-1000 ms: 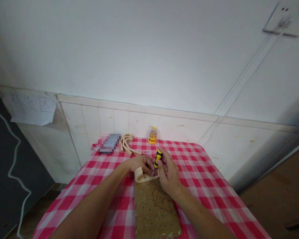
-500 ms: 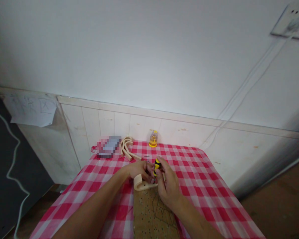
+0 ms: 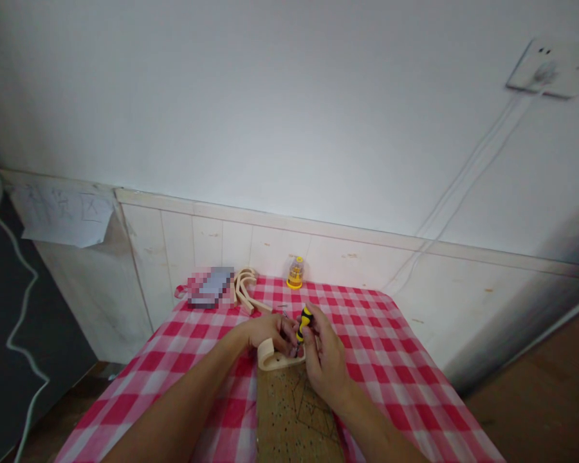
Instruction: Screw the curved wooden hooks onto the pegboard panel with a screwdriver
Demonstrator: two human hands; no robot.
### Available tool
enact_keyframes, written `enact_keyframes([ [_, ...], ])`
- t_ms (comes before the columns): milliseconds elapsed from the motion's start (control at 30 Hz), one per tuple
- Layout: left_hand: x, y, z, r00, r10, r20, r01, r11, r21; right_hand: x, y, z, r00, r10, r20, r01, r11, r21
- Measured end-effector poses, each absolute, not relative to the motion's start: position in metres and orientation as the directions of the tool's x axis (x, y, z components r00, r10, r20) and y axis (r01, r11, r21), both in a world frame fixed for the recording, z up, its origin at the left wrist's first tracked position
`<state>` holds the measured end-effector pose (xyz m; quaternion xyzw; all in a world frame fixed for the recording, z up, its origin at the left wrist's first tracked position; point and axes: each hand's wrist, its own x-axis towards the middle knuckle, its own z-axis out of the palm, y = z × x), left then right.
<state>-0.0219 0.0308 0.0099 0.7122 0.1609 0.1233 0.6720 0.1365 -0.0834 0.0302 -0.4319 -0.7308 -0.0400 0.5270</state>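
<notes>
My right hand (image 3: 327,360) is closed round the yellow and black handle of a screwdriver (image 3: 305,321), which tilts with its tip down. That tip meets a pale curved wooden hook (image 3: 266,359) at the far end of a brown board (image 3: 294,418). The board is marked with many small holes and dark drawn lines. Bent fingers of my left hand (image 3: 270,331) come together beside the screwdriver's tip, over the hook. What they pinch is too small and covered to make out. A dark hole shows in the hook's flat part.
Several curved wooden pieces (image 3: 245,292) lie at the back left, beside a blurred-out flat object (image 3: 212,287). A yellow bit container with a clear top (image 3: 295,274) stands near the wall. A red-checked cloth (image 3: 381,347) covers the table. Cables hang from a wall socket (image 3: 545,69).
The view has shifted slightly, so the wall socket appears lower and further left. Both hands and the screwdriver stay at the same place on the hook.
</notes>
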Motion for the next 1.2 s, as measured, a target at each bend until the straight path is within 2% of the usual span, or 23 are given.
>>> enact_keyframes([
  [400, -0.0229, 0.0296, 0.0072, 0.904, 0.425, -0.056, 0.083, -0.047, 0.995, 0.1353, -0.0828, 0.0304, -0.094, 0.572, 0.815, 0.676, 0.637, -0.370],
  [733, -0.0216, 0.0274, 0.0067, 0.882, 0.468, -0.051, 0.087, -0.057, 0.995, 0.1363, -0.0808, 0.0281, -0.067, 0.596, 0.800, 0.655, 0.631, -0.415],
  [1000, -0.0218, 0.0296, 0.0068, 0.889, 0.454, -0.062, 0.095, -0.052, 0.994, 0.1360, -0.0812, 0.0302, -0.025, 0.649, 0.760, 0.601, 0.617, -0.508],
  [1200, -0.0233, 0.0275, 0.0113, 0.892, 0.448, -0.068, 0.098, -0.044, 0.994, 0.1354, -0.0773, 0.0351, 0.070, 0.677, 0.733, 0.547, 0.589, -0.596],
])
